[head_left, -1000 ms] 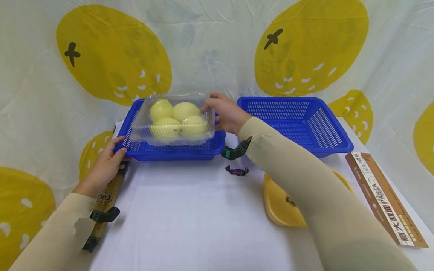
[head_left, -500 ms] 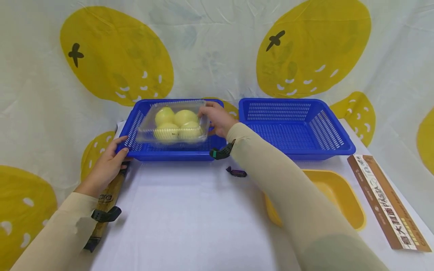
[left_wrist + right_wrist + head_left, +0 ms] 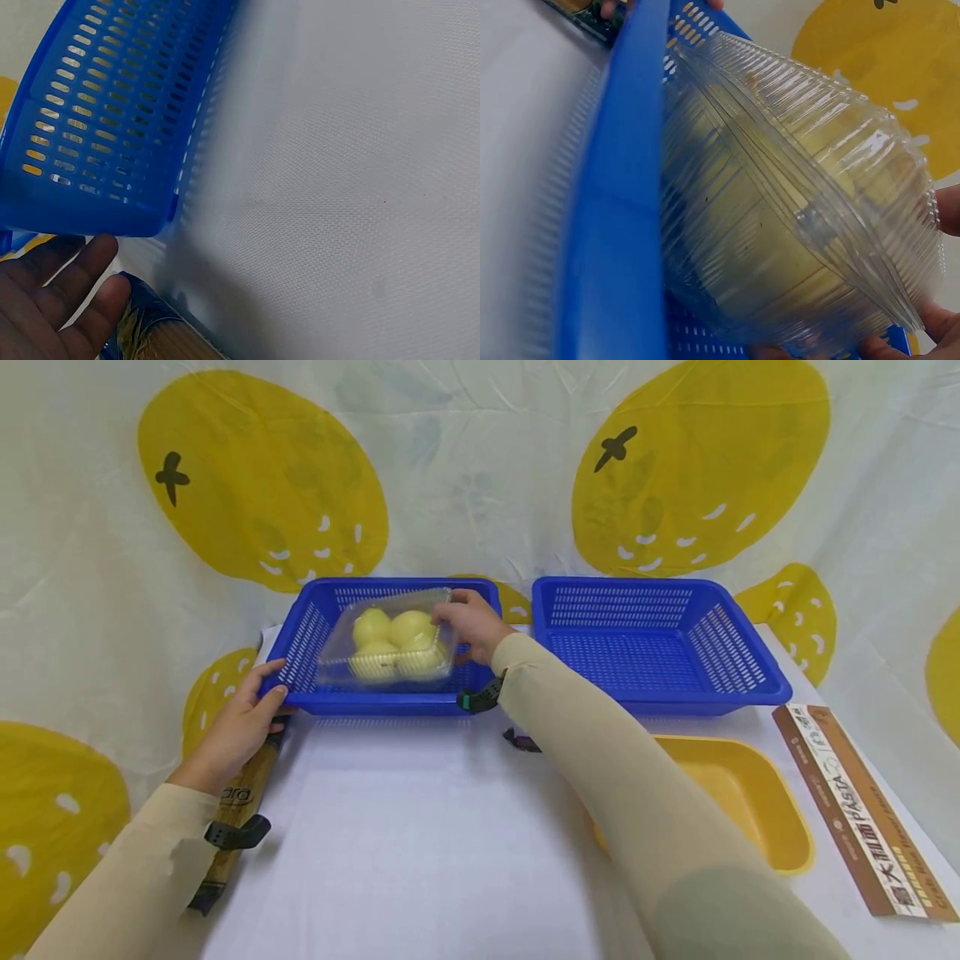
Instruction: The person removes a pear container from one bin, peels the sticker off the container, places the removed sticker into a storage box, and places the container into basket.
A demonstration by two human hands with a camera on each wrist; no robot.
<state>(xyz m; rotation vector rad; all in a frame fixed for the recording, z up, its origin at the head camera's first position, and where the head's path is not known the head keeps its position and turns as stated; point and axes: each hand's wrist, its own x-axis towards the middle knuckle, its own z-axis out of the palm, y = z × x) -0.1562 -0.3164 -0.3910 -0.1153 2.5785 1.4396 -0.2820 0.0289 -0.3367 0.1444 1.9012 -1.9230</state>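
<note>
My right hand (image 3: pixel 474 625) grips the right end of a clear plastic clamshell box (image 3: pixel 802 187) with several round pale-yellow fruits (image 3: pixel 411 628) inside. The box is within the left blue basket (image 3: pixel 390 704), tilted in the right wrist view with its near side close behind the front rim. Part of the fingers is hidden behind the box. At that basket's front-left corner my left hand (image 3: pixel 243 718) holds the rim, one finger over it and the thumb at the front. In the left wrist view, its fingers (image 3: pixel 94 262) lie right under the corner.
A second blue basket (image 3: pixel 626 652) stands to the right. Before it are a yellow tub (image 3: pixel 738 777), partly behind my right sleeve, and a brown pasta box (image 3: pixel 862 810). A purple-wrapped candy (image 3: pixel 521 741) lies in the middle. A long noodle pack (image 3: pixel 243 793) lies under my left arm.
My right hand has lowered the clamshell box further into the left basket, shifting it slightly right. My left hand stays at the corner. The yellow tub shows more from behind the right sleeve.
</note>
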